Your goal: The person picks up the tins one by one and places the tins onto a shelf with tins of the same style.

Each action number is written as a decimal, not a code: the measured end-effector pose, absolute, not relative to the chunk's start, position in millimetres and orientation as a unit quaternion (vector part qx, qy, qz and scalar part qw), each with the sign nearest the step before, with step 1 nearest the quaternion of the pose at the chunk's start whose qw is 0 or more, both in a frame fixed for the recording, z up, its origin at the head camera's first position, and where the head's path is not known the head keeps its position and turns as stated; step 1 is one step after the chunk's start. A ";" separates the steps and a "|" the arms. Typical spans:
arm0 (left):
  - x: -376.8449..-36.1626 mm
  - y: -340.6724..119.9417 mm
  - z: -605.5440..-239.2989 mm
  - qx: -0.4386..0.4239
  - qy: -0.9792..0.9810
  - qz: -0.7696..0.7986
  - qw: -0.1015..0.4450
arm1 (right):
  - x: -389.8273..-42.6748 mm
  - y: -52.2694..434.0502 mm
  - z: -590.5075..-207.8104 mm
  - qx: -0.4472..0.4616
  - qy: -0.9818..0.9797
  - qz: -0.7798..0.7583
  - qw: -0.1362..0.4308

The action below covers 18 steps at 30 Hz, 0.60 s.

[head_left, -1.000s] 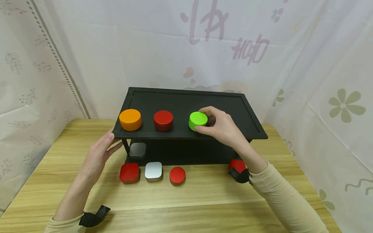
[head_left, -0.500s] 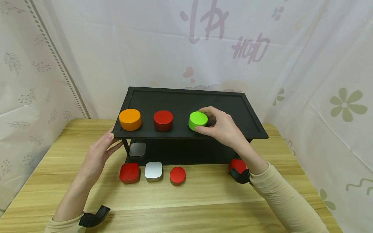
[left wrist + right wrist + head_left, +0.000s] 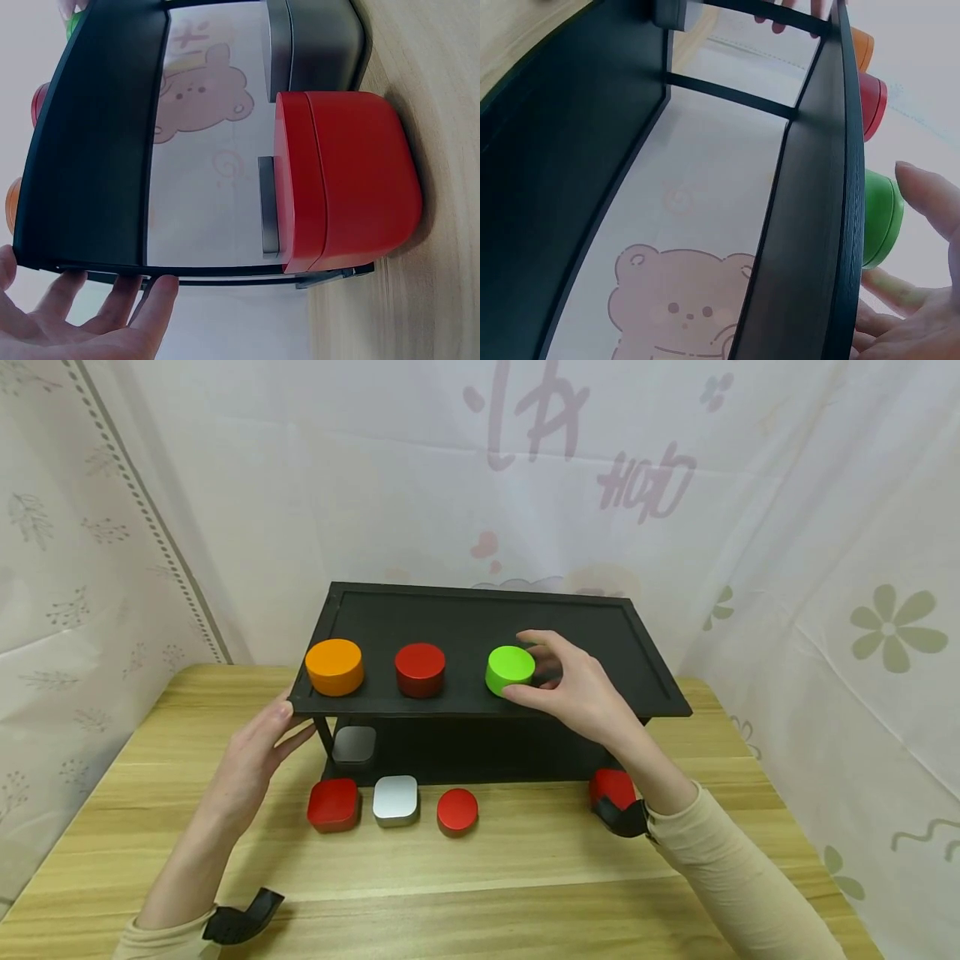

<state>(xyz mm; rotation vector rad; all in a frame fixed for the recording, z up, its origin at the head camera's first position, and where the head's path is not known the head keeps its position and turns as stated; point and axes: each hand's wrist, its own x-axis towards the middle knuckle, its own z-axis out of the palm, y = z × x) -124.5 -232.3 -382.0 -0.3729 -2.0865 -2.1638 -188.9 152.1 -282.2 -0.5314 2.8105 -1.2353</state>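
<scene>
A black two-tier shelf stands on a wooden table. Along its top front edge sit an orange round tin, a red round tin and a green round tin. My right hand hovers at the green tin with its fingers spread; the thumb touches the tin's near side and the index finger is lifted off it. In the right wrist view the green tin shows a gap to the fingers. My left hand rests with straight fingers against the shelf's front left corner, also in the left wrist view.
On the table before the shelf lie a red square tin, a silver square tin and a flat red round tin. A grey tin sits under the shelf, another red tin behind my right wrist. Curtains enclose the table.
My right hand's fingers have loosened and spread away from the green tin, which stays in place. The left hand has not moved.
</scene>
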 end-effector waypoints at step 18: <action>-124.8 -232.2 -381.6 -0.123 -0.679 -0.721 0.056 | -163.6 164.8 -304.4 -0.200 0.870 -0.447 -0.054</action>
